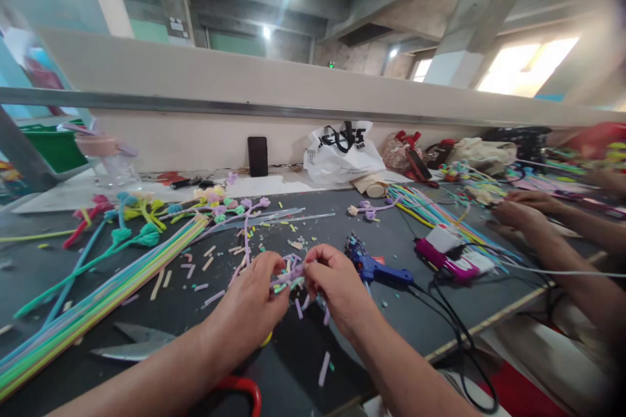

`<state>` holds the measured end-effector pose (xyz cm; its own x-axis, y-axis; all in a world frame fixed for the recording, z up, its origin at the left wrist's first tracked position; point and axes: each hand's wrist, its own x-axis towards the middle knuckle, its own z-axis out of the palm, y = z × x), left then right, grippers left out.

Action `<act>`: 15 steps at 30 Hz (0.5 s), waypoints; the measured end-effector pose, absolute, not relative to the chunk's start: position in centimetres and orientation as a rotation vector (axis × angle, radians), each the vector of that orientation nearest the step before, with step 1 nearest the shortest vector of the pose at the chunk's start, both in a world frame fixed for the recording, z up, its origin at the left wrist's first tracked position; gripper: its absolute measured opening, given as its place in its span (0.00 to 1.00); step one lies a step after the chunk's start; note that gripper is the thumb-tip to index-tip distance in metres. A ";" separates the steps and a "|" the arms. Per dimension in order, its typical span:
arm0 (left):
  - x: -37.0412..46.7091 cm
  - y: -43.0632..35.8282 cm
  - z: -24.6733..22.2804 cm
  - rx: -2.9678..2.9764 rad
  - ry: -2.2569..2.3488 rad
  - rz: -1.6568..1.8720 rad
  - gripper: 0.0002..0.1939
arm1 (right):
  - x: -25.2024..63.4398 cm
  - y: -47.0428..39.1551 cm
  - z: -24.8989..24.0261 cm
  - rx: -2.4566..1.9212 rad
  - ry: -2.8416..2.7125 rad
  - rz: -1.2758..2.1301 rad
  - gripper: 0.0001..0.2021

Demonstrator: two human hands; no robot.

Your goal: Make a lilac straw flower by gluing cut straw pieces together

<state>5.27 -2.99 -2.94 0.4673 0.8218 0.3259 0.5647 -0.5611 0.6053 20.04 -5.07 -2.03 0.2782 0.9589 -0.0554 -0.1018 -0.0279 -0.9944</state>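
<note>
Near the middle of the dark table (391, 313), my left hand (254, 293) and my right hand (337, 280) are close together, both with bent fingers closed on a fuzzy purple stem (295, 272). Its far end is hidden by my fingers. Small cut pieces lie around and under the hands. Partly under my left forearm are scissors with grey blades (134, 343) and a red handle (244, 386). To the right of my right hand rests a blue glue gun (384, 272).
A bundle of pastel stems (127, 280) lies at left, near finished fuzzy flowers (147, 234). Behind stand a black phone (257, 156) and a white bag (342, 153). A magenta glue gun (446, 260), cables and another person's hands (523, 212) are at right.
</note>
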 end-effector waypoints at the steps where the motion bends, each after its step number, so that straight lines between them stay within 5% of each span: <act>1: 5.2 -2.9 -2.8 2.285 1.165 0.808 0.06 | 20.2 -5.0 -2.0 -1.286 -0.901 1.073 0.05; 7: 5.3 -2.2 -2.1 2.082 1.071 0.807 0.07 | 21.3 -5.5 -1.1 -1.242 -0.924 1.221 0.06; 11: 5.4 -1.4 -2.7 1.559 0.906 0.745 0.10 | 22.5 -6.6 0.8 -1.114 -1.044 1.325 0.18; 15: 5.4 -1.2 -3.3 1.058 0.652 0.609 0.13 | 23.7 -7.2 1.6 -0.948 -1.123 1.294 0.19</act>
<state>5.38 -1.18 -3.31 0.6618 0.7255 -0.1892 -0.1392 0.3668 0.9198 23.74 -7.18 1.64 -0.0545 0.9944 0.0904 -0.2293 0.0756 -0.9704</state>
